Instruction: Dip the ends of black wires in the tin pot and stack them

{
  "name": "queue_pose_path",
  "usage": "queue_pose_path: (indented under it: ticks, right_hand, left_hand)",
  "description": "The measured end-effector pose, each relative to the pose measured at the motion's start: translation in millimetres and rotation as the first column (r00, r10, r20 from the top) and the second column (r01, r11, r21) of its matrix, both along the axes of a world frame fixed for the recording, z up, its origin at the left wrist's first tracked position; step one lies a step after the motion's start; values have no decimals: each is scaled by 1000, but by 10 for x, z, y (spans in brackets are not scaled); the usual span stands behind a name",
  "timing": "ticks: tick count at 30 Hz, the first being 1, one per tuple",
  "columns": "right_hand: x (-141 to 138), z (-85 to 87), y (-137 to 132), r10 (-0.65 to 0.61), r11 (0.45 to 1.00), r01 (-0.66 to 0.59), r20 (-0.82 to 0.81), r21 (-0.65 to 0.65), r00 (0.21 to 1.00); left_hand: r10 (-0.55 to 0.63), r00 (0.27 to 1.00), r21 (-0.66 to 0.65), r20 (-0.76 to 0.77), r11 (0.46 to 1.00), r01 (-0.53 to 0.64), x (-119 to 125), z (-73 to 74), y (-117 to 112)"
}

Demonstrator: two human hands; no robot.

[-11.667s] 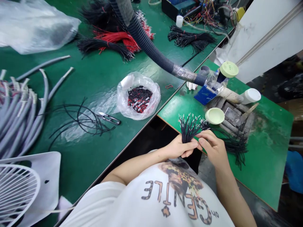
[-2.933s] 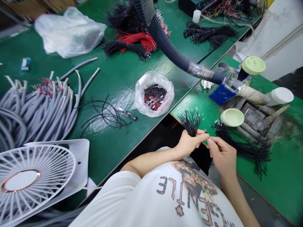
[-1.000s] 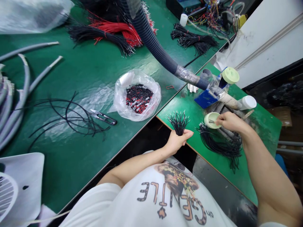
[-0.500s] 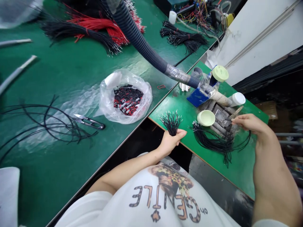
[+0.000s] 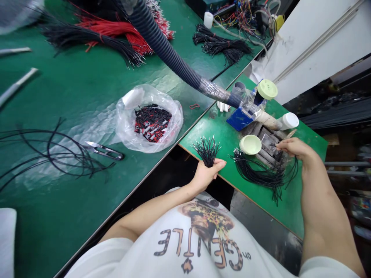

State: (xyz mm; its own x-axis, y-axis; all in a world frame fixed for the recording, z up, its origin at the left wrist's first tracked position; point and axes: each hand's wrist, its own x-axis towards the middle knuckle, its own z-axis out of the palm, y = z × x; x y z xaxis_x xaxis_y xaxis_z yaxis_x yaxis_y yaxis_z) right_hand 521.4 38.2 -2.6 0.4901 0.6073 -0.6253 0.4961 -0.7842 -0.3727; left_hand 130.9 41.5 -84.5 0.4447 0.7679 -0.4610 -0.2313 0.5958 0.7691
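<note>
A bundle of black wires (image 5: 207,153) is gripped in my left hand (image 5: 206,173), its bare silvery ends fanned out upward. My right hand (image 5: 294,148) pinches a few black wires (image 5: 293,170) by their ends, over the dark square pot (image 5: 267,143) framed by grey blocks. Their tails hang down to the right. Below the pot, a heap of loose black wires (image 5: 255,170) lies on the green board (image 5: 203,127). Beside it stands a pale green tub (image 5: 251,145), close to the wires' tips.
A ribbed hose (image 5: 179,61) runs down to a blue box (image 5: 240,119) behind the pot. A white jar (image 5: 290,121) stands nearby. On the left table are a plastic bag (image 5: 123,129) of short wire pieces, snips (image 5: 106,150), and red wire bundles (image 5: 116,31).
My right hand has moved left with its wires, bringing their ends further over the pot. My left hand keeps its bundle in nearly the same place. The whole view has shifted slightly.
</note>
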Motion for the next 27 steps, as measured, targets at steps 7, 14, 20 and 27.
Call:
queue_pose_path:
  ticks: [7, 14, 20, 27]
  right_hand:
    - [29, -64, 59, 19, 1000, -19, 3, -21, 1000]
    - [-43, -43, 60, 39, 999, -37, 47, -34, 998]
    - [-73, 464, -158, 101, 995, -101, 203, -10, 974]
    - [-745, 800, -736, 372, 883, -455, 760, -113, 532]
  left_hand:
    - [0, 1000, 3, 15, 1000, 0, -6, -12, -3]
    - [2, 1000, 7, 10, 1000, -2, -1, -10, 2]
    - [4, 1000, 2, 4, 1000, -4, -8, -9, -3]
    - [-7, 1000, -10, 31, 1000, 7, -13, 6, 16]
